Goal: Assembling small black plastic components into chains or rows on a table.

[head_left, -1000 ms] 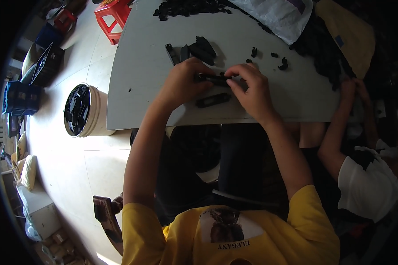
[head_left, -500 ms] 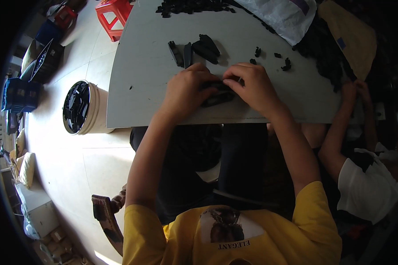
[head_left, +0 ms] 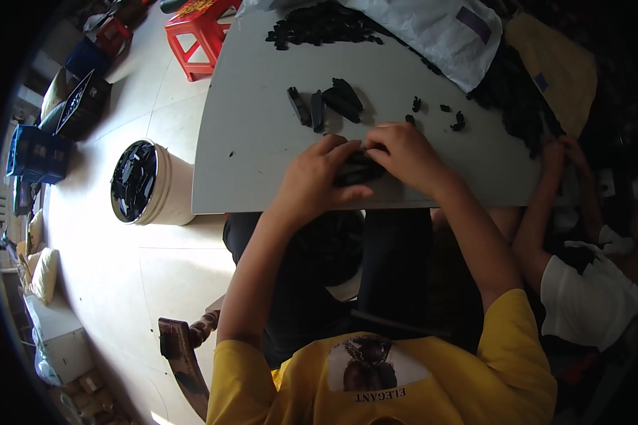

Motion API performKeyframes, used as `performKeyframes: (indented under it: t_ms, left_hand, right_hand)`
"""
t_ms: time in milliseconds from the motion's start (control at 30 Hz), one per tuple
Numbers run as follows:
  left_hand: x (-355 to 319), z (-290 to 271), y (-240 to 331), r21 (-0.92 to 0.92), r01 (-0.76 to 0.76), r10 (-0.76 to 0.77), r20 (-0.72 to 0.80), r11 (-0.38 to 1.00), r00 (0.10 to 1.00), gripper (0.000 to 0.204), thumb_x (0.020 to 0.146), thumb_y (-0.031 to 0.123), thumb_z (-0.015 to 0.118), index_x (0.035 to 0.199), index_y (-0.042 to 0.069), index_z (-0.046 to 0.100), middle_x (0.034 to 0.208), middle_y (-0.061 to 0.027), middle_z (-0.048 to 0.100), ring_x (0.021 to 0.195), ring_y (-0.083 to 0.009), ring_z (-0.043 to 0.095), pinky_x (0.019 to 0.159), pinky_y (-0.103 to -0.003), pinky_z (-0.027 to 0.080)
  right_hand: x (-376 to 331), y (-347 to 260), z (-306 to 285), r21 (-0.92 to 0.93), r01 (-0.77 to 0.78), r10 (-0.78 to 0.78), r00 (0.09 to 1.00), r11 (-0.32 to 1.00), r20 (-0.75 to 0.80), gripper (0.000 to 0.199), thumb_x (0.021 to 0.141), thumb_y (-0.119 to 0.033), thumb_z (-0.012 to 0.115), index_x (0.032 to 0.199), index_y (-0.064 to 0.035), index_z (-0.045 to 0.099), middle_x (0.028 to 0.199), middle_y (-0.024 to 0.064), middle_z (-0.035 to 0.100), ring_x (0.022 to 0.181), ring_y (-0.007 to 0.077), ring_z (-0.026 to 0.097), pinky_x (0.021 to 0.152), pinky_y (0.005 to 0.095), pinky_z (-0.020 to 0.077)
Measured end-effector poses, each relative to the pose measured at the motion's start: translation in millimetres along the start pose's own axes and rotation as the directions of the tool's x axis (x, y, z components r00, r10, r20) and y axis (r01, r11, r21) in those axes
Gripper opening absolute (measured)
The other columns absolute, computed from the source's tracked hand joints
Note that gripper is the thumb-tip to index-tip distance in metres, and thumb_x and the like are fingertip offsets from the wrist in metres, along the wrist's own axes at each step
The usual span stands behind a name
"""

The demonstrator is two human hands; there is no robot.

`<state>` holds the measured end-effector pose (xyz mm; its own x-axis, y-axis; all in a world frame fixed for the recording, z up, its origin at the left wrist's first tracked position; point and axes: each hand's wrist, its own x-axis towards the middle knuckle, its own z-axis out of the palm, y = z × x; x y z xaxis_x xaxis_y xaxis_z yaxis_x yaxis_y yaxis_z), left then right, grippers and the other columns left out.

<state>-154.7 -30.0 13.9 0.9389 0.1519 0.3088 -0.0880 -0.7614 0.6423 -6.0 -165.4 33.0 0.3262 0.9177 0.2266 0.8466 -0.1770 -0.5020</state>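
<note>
Near the table's front edge, a dark piece (head_left: 357,171) lies between my hands, partly covered by them; its exact kind is hard to make out. My left hand (head_left: 315,174) is at its left side, thumb stretched out and apart from the index finger. Bent fingers of my right hand (head_left: 408,157) pinch at the right end of this piece, and what they hold is hidden. Just beyond lie several long black plastic pieces (head_left: 343,103). Farther right are small black clips or bits (head_left: 458,122).
A heap of small black parts (head_left: 322,27) covers the table's far side, beside a white plastic bag (head_left: 432,35). A bucket of black pieces (head_left: 174,185) stands on the floor left, below a red stool (head_left: 195,39). Another person's hands (head_left: 561,152) are at the table's right.
My left thumb has come off the dark piece and spread outward. My right hand still pinches at its end. The whole view has shifted slightly, the table now lying lower and farther right.
</note>
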Motion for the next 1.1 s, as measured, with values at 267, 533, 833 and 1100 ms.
performKeyframes:
  t_ms: [267,533,833,1100]
  left_hand:
    - [-12,12,2,0.175,-0.062,0.08,-0.094,0.983,0.992,0.043,0.07,0.02,0.074,0.108,0.007,0.059,0.102,-0.0069,0.058,0.091,-0.0261,0.055,0.082,-0.037,0.046]
    - [-15,13,2,0.181,-0.054,0.076,-0.115,0.982,0.99,0.038,0.071,0.02,0.073,0.105,0.007,0.06,0.1,-0.0064,0.059,0.092,-0.0256,0.056,0.081,-0.037,0.046]
    - [-14,10,3,0.162,-0.073,0.093,-0.118,0.984,0.989,0.038,0.071,0.019,0.074,0.105,0.007,0.061,0.1,-0.0061,0.059,0.092,-0.0259,0.057,0.081,-0.038,0.046]
    - [-14,11,5,0.166,-0.083,0.109,-0.15,0.983,0.983,0.039,0.07,0.017,0.074,0.105,0.007,0.061,0.098,-0.0058,0.059,0.09,-0.0259,0.057,0.08,-0.037,0.046]
  right_hand:
    - [46,-21,12,0.015,-0.271,0.271,0.962,0.963,-0.038,0.025,0.083,-0.027,0.066,0.082,-0.002,0.065,0.073,0.0086,0.065,0.068,0.0228,0.064,0.064,0.034,0.05]
    - [68,-7,34,-0.319,-0.379,0.341,0.925,0.869,-0.171,0.025,0.079,-0.031,0.067,0.079,-0.0054,0.066,0.074,0.0116,0.067,0.073,0.0305,0.067,0.065,0.0406,0.0541]
    - [46,2,30,-0.268,-0.097,0.019,0.96,0.958,-0.28,0.013,0.079,-0.02,0.068,0.08,-0.0079,0.064,0.064,0.0066,0.06,0.065,0.0266,0.065,0.06,0.039,0.0511]
    - [35,4,16,-0.481,-0.235,0.172,0.97,0.844,-0.171,0.009,0.08,-0.017,0.064,0.078,-0.0079,0.065,0.068,0.0065,0.064,0.067,0.0285,0.064,0.062,0.0395,0.0512]
